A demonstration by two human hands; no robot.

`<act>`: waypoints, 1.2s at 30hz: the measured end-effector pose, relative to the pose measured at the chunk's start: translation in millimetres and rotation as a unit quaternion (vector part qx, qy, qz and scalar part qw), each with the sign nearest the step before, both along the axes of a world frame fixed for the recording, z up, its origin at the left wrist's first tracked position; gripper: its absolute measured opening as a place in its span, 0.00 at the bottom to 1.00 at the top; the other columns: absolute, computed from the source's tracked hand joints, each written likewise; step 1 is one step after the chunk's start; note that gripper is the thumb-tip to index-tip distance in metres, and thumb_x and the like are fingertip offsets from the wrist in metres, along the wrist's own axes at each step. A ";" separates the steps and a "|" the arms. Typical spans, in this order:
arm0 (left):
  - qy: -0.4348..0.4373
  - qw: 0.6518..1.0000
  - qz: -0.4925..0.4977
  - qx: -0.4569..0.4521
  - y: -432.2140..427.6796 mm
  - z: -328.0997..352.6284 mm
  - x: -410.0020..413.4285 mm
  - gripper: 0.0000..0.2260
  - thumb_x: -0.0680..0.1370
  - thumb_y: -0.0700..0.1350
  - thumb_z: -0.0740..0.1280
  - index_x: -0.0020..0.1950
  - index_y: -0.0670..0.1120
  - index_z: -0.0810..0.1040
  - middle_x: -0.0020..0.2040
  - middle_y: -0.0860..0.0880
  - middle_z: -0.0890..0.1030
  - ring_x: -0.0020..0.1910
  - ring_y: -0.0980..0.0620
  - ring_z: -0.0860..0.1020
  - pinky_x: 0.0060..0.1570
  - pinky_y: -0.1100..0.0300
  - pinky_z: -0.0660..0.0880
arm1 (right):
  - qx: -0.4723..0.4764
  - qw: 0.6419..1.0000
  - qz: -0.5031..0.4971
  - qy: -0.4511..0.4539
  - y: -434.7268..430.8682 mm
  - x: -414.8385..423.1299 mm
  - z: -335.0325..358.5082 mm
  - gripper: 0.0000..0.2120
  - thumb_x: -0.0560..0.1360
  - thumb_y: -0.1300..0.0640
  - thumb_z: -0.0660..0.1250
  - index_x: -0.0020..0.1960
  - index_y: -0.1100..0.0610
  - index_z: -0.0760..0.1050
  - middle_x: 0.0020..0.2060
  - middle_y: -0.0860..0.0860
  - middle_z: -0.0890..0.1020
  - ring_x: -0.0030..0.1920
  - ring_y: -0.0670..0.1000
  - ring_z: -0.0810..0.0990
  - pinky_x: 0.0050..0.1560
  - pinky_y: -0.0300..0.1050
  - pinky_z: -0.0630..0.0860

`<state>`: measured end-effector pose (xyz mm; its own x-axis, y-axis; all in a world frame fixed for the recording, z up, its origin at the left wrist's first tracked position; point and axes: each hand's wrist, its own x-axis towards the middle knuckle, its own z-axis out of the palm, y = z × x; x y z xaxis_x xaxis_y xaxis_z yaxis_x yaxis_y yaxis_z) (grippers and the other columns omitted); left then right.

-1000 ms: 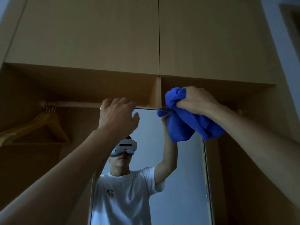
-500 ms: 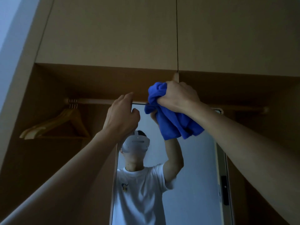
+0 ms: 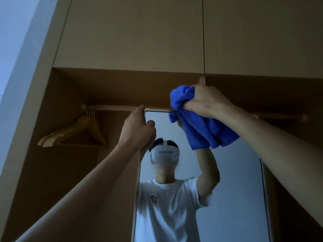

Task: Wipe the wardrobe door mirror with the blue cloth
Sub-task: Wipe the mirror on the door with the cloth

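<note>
The tall wardrobe door mirror (image 3: 232, 189) has a thin gold frame and stands in front of the open wardrobe. My left hand (image 3: 138, 130) grips its upper left corner, fingers wrapped over the frame edge. My right hand (image 3: 206, 102) is closed on a bunched blue cloth (image 3: 199, 124), pressed against the top edge of the mirror near its middle. The cloth hangs down over the upper glass. The mirror reflects a person in a white T-shirt with a white headset.
Behind the mirror is a wooden clothes rail (image 3: 111, 107) with several wooden hangers (image 3: 75, 133) at the left. Closed upper cabinet doors (image 3: 132, 32) run above the opening. A pale wall (image 3: 15, 41) lies at the far left.
The view has shifted so the mirror sits further right. My right hand and the cloth slid left along the top edge, towards my left hand, which now holds the mirror's corner.
</note>
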<state>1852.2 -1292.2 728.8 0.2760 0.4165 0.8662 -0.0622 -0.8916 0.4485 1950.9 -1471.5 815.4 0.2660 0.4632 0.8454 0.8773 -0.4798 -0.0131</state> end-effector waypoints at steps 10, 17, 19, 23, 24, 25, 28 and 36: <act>-0.022 0.999 -0.033 -0.002 5.1 -2.5 -1.1 0.19 0.78 0.41 0.65 0.69 0.47 0.75 0.58 0.50 0.82 0.61 0.46 0.78 0.50 0.56 0.72 | 0.017 0.998 0.027 -0.049 56.5 -27.3 -6.3 0.11 0.71 0.47 0.68 0.49 0.52 0.73 0.37 0.49 0.80 0.38 0.52 0.80 0.35 0.45 0.70; -0.010 0.988 -0.136 -0.074 11.1 -9.4 -7.2 0.19 0.78 0.41 0.65 0.70 0.48 0.73 0.57 0.50 0.82 0.58 0.46 0.81 0.53 0.50 0.79 | 0.041 0.993 0.107 -0.026 84.9 -44.4 -11.9 0.10 0.71 0.49 0.68 0.49 0.51 0.72 0.37 0.47 0.79 0.37 0.50 0.78 0.33 0.44 0.67; -0.007 0.984 -0.164 -0.070 9.9 -14.5 -7.4 0.25 0.75 0.43 0.65 0.73 0.50 0.70 0.62 0.49 0.81 0.60 0.45 0.81 0.61 0.43 0.79 | 0.047 0.987 0.151 -0.019 76.7 -41.0 -18.7 0.07 0.72 0.50 0.68 0.45 0.50 0.71 0.34 0.46 0.78 0.35 0.49 0.78 0.34 0.44 0.68; -0.020 0.979 -0.195 -0.059 13.6 -22.9 -1.5 0.30 0.69 0.46 0.65 0.72 0.56 0.69 0.64 0.51 0.80 0.56 0.55 0.82 0.55 0.49 0.82 | 0.031 0.975 0.219 0.011 57.1 -36.4 -41.8 0.04 0.73 0.53 0.66 0.44 0.51 0.71 0.32 0.45 0.75 0.33 0.49 0.75 0.36 0.48 0.71; -0.021 0.978 -0.196 -0.065 13.6 -26.3 0.7 0.31 0.69 0.46 0.65 0.73 0.57 0.68 0.65 0.51 0.79 0.59 0.55 0.81 0.57 0.49 0.81 | 0.025 0.973 0.228 0.015 52.4 -36.3 -48.9 0.04 0.72 0.53 0.65 0.42 0.51 0.71 0.31 0.46 0.74 0.33 0.49 0.74 0.37 0.50 0.71; -0.020 0.979 -0.192 -0.065 12.6 -30.6 2.1 0.32 0.70 0.47 0.65 0.75 0.59 0.66 0.67 0.52 0.78 0.64 0.54 0.78 0.62 0.46 0.78 | 0.025 0.973 0.230 0.021 47.6 -36.1 -56.0 0.03 0.72 0.53 0.65 0.41 0.50 0.70 0.30 0.46 0.75 0.33 0.49 0.74 0.37 0.51 0.72; -0.021 0.987 -0.154 -0.050 6.9 -44.6 2.6 0.32 0.71 0.51 0.65 0.76 0.63 0.63 0.62 0.64 0.75 0.68 0.55 0.72 0.64 0.52 0.73 | 0.051 0.972 0.222 0.065 33.3 -33.9 -77.2 0.07 0.72 0.51 0.66 0.50 0.47 0.75 0.39 0.44 0.81 0.41 0.47 0.80 0.43 0.49 0.75; -0.021 0.995 -0.102 0.003 -10.9 -102.9 -12.8 0.22 0.80 0.50 0.67 0.68 0.65 0.61 0.51 0.69 0.64 0.52 0.74 0.67 0.45 0.71 0.62 | 0.097 0.935 0.268 0.214 -0.9 -20.5 -144.0 0.11 0.77 0.56 0.72 0.58 0.54 0.77 0.49 0.52 0.85 0.50 0.49 0.83 0.51 0.44 0.79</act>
